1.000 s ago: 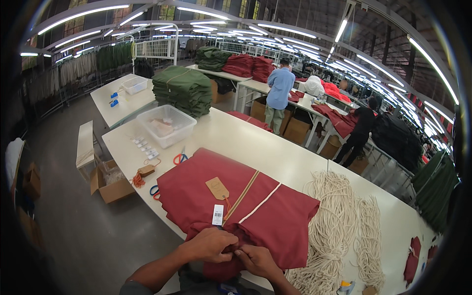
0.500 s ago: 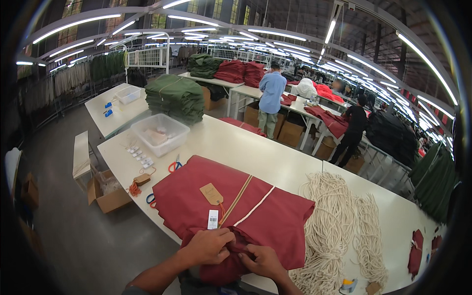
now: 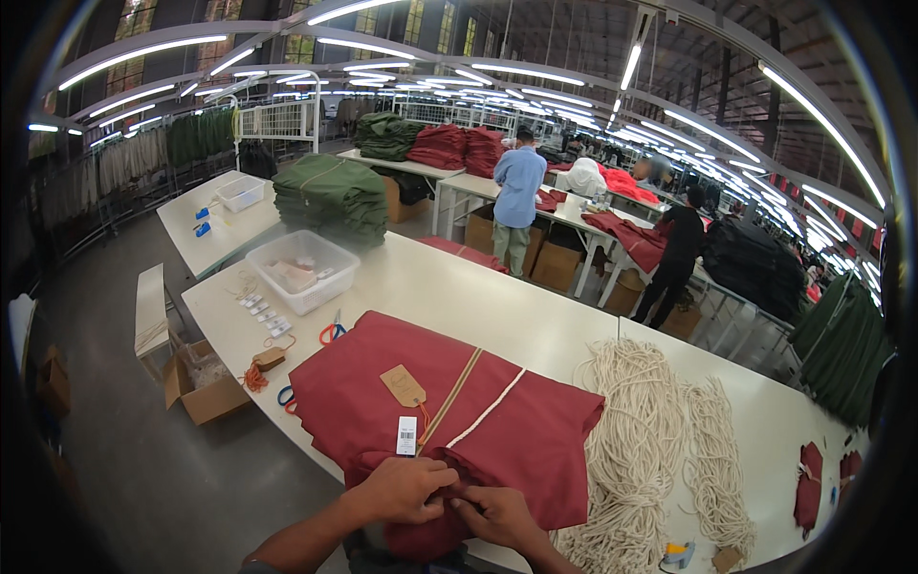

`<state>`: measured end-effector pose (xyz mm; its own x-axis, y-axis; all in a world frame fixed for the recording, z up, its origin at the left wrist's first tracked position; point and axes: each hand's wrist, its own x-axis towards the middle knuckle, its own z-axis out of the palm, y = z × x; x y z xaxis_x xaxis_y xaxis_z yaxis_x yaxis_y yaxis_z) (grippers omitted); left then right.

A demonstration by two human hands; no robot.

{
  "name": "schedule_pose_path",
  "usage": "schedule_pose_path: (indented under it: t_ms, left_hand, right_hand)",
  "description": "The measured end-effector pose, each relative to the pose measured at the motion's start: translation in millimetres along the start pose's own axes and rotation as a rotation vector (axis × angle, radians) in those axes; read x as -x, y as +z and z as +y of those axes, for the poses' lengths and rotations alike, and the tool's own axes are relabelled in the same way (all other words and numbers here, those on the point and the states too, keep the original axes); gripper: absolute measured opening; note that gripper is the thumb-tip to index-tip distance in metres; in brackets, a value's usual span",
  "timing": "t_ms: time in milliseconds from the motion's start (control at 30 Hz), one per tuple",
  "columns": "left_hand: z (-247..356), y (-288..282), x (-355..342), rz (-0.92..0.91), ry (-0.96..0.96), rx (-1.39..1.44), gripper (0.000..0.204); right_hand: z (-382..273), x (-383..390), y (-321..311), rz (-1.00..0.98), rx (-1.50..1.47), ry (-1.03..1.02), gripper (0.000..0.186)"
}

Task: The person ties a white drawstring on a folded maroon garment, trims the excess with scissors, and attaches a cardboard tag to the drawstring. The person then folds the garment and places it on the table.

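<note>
A stack of folded dark red fabric pieces (image 3: pixel 535 459) lies in front of me, its near part hanging toward the table's edge. Both my left hand (image 3: pixel 406 490) and my right hand (image 3: pixel 502 518) pinch the red fabric at that near edge, fingertips almost meeting. Whatever else is between the fingers is hidden. Just beyond my left hand lie a white barcode label (image 3: pixel 406 435) and a brown hang tag (image 3: pixel 403 386) on an orange string. A tan band (image 3: pixel 451 396) crosses the fabric, and a white cord (image 3: pixel 488 408) runs out from near my fingers.
Bundles of cream cord (image 3: pixel 631 430) lie to the right, by a yellow-and-blue tool (image 3: pixel 679 554). On the left are orange-handled scissors (image 3: pixel 332 332), spare tags (image 3: pixel 268 360) and a clear plastic bin (image 3: pixel 304 273). Behind it rises a green fabric stack (image 3: pixel 330 199). Two people stand at farther tables.
My right hand has come closer to my left, and the fingers have drawn together on the fabric. The whole view has shifted slightly; the stack, tag and label stay in place.
</note>
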<state>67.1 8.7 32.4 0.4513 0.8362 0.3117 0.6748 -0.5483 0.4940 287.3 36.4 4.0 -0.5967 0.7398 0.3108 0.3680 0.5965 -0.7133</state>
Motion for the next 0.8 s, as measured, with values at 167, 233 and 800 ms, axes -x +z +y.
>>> schedule_pose_path:
  t_ms: [167,233,800]
  left_hand:
    - [1,-5,0,-0.035,-0.013,-0.003,0.019]
    - [0,-8,1,-0.042,0.003,0.024,0.017]
    - [-26,-27,7,-0.099,-0.054,0.060,0.021]
  right_hand:
    - [-1,-5,5,-0.047,0.000,0.005,0.020]
    - [1,-5,4,-0.080,0.009,-0.005,0.024]
    - [-15,-20,12,0.010,-0.066,0.000,0.026]
